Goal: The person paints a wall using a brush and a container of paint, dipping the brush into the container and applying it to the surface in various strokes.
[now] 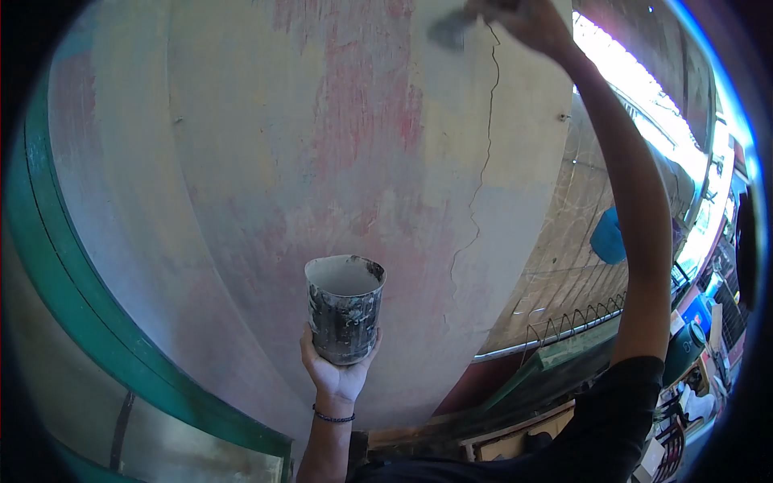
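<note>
My left hand is closed around the base of a paint-stained can, holding it upright below the middle of the view. The can's inside looks pale, but its contents are hard to make out. High at the top edge, my right hand grips a putty knife, its grey blade blurred by motion and close to the wall. The painted wall is patchy cream, grey and red. A thin dark crack runs down it, beginning just below my right hand.
A green curved frame borders the wall on the left. To the right are a bamboo-like panel, a blue round object, a coiled wire and household clutter. A small nail sticks out near the wall's right edge.
</note>
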The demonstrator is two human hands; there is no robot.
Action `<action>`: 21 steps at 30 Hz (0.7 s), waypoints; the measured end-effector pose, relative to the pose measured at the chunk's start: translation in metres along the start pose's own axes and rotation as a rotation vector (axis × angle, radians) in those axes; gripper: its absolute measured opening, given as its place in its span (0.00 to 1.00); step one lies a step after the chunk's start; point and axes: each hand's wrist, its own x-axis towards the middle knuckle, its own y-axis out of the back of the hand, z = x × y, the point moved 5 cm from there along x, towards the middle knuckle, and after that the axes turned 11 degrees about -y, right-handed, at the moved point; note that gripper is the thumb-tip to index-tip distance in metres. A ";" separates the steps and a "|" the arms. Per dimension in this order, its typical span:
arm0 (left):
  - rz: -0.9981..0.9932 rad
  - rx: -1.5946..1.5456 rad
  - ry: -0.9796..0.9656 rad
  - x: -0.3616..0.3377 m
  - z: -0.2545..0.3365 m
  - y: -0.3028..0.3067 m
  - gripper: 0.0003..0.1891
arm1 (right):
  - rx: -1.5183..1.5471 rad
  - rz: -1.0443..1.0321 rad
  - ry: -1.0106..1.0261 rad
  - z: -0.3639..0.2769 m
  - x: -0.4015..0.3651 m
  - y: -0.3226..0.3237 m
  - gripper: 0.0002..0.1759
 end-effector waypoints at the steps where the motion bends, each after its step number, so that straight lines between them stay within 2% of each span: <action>1: 0.008 -0.021 0.002 0.000 -0.002 0.000 0.34 | 0.055 0.109 -0.177 -0.015 0.012 0.021 0.06; 4: 0.019 0.012 -0.030 0.000 0.000 -0.003 0.34 | 0.045 0.379 0.163 -0.009 0.041 0.031 0.05; 7: 0.044 -0.018 -0.036 -0.001 -0.002 -0.001 0.34 | -0.046 0.354 0.411 -0.006 0.034 0.001 0.05; 8: 0.040 -0.014 -0.037 -0.001 -0.002 0.000 0.34 | -0.108 0.267 0.487 -0.002 0.024 -0.017 0.04; 9: 0.036 -0.011 -0.040 -0.001 -0.002 0.000 0.34 | -0.248 0.199 0.408 0.043 0.016 -0.045 0.10; 10: 0.032 -0.009 -0.042 -0.001 -0.002 0.000 0.34 | -0.287 0.175 0.539 0.009 -0.018 -0.059 0.16; 11: 0.032 -0.003 -0.048 0.000 -0.002 0.000 0.34 | -0.383 0.071 0.447 -0.007 -0.047 -0.070 0.18; 12: 0.030 0.001 -0.056 0.000 -0.002 -0.001 0.34 | -0.244 0.108 0.553 -0.015 -0.077 -0.081 0.14; 13: 0.027 0.007 -0.059 0.001 -0.002 0.002 0.34 | -0.198 0.075 0.554 -0.034 -0.106 -0.084 0.14; 15: 0.038 0.004 -0.062 0.001 -0.003 0.002 0.34 | -0.143 -0.131 0.475 -0.049 -0.148 -0.091 0.14; 17: 0.041 0.003 -0.061 0.001 -0.003 0.001 0.34 | -0.107 -0.489 0.240 -0.060 -0.164 -0.089 0.12; 20: 0.037 -0.007 -0.052 0.001 -0.004 0.002 0.34 | 0.191 -0.587 -0.018 -0.056 -0.147 -0.075 0.09; 21: 0.040 -0.013 -0.053 0.002 -0.004 0.004 0.34 | 0.182 -0.528 -0.128 -0.044 -0.137 -0.075 0.09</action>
